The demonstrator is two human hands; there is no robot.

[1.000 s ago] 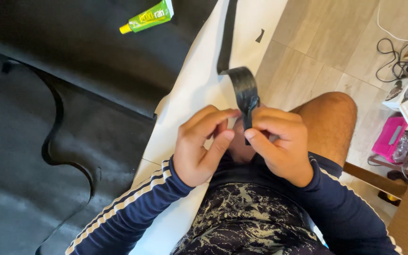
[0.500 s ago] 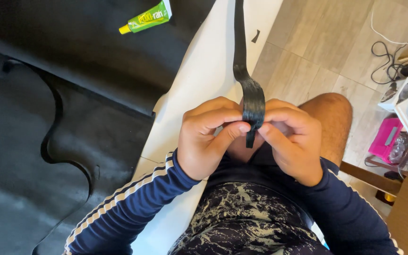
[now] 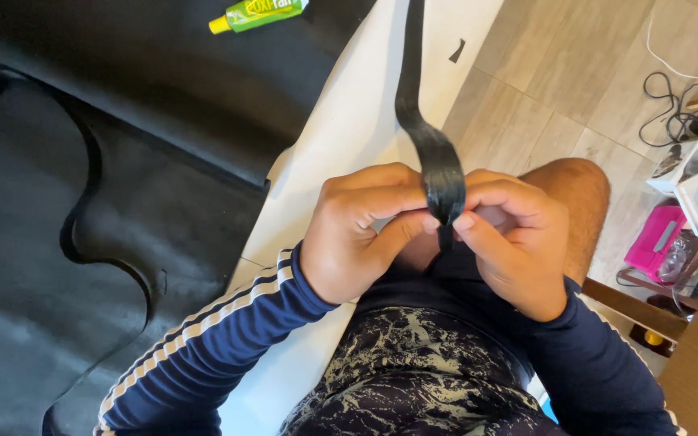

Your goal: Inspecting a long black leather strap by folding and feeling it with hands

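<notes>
Pinching the black strip (image 3: 443, 173) between left hand (image 3: 357, 230) and right hand (image 3: 510, 242), both closed tight; tension above the pinch should stay even.

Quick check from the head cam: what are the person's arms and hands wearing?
Both hands, left hand and right hand, are bare, with no gloves. Both arms wear long navy sleeves; the left sleeve has white stripes running down its length, and the right sleeve shows a thin white edge.

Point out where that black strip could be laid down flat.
Free: white sheet between the black mat and tile floor; the mat below the glue tube. Crowded: right edge, cables and pink case.
</notes>
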